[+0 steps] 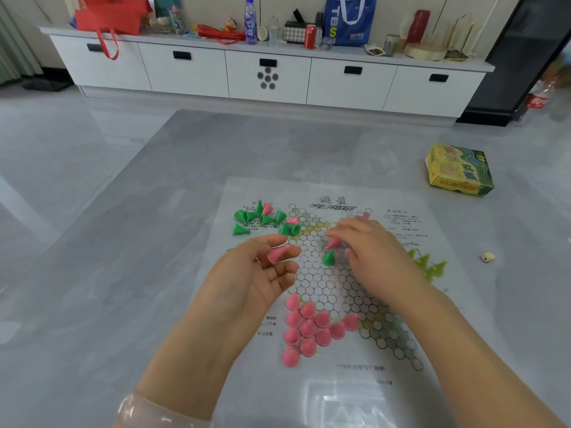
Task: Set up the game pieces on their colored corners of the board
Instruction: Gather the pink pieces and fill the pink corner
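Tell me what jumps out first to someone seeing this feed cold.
The cluster of pink pieces standing on the board's near corner draws the eye first. Above it, the left hand holds a pink piece while the right hand pinches another mid-board; tipped green pieces lie scattered at far left.
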A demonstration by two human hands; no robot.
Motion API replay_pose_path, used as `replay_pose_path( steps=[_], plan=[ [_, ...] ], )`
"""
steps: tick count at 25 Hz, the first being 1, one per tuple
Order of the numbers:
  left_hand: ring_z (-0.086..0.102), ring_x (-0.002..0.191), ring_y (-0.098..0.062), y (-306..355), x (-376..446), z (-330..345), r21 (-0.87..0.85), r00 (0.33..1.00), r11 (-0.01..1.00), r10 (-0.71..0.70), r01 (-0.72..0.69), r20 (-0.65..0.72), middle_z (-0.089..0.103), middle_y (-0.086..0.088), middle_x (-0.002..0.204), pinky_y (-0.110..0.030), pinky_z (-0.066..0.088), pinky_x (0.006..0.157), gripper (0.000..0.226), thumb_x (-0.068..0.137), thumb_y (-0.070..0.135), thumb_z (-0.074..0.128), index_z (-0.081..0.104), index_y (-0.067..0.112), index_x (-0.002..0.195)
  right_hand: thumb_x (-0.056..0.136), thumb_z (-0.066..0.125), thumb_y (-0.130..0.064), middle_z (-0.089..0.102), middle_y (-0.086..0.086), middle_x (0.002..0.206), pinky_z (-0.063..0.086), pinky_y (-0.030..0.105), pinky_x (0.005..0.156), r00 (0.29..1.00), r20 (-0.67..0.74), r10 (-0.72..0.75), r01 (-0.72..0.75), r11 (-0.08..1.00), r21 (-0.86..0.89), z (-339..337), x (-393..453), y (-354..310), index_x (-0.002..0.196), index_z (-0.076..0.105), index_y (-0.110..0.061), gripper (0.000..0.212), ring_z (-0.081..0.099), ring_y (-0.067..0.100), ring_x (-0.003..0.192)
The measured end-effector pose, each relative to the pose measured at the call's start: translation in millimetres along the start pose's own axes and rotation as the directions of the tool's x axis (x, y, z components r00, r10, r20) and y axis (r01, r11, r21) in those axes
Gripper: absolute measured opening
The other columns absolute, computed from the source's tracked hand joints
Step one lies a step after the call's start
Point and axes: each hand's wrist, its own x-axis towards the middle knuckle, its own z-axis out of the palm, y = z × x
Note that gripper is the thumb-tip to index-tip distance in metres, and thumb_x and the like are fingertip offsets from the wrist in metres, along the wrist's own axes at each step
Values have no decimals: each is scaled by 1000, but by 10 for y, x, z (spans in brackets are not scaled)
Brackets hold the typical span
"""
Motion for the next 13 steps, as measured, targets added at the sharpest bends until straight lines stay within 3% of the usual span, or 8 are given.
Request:
replay_pose_path(
  steps=[4, 7, 10, 13],
  plan=[
    [55, 42, -16, 86, -42, -70, -76, 998, 995, -64, 64, 1, 63, -11, 60, -20, 50, 44, 17, 84, 4, 42, 58, -1, 82, 90, 47, -14, 54, -6, 107, 37, 21, 80, 998, -40, 58, -57, 998, 29, 33, 53, -37, 101, 60, -20, 18, 48, 10, 97],
    [57, 46, -19, 105, -42, -137, -80, 995, 992, -99, 97, -20, 63, -13, 60, -22, 52, 46, 22, 88, 10, 41, 60, -2, 86, 87, 55, -20, 57, -13, 93, 42, 15, 79, 985, -175, 14, 35, 961, 275, -149, 22, -317, 98, 60, -24, 12, 51, 1, 82],
    [53, 45, -17, 98, -56, -134, -123, 990, 983, -143, 139, -21, 58, -10, 55, -21, 48, 42, 27, 92, 16, 38, 58, 1, 84, 84, 59, -31, 59, -20, 93, 39, 9, 80, 973, -124, -196, 230, 890, 394, -274, -45, -726, 101, 58, -31, 17, 52, -3, 91],
    [42, 38, -13, 126, -60, -137, -151, 985, 977, -160, 149, -64, 55, -9, 56, -17, 33, 34, 16, 87, 9, 42, 56, 3, 81, 87, 55, -20, 61, -15, 95, 42, 7, 77, 980, -146, -132, 182, 890, 417, -304, 86, -710, 102, 61, -25, 17, 55, 0, 89]
  ],
)
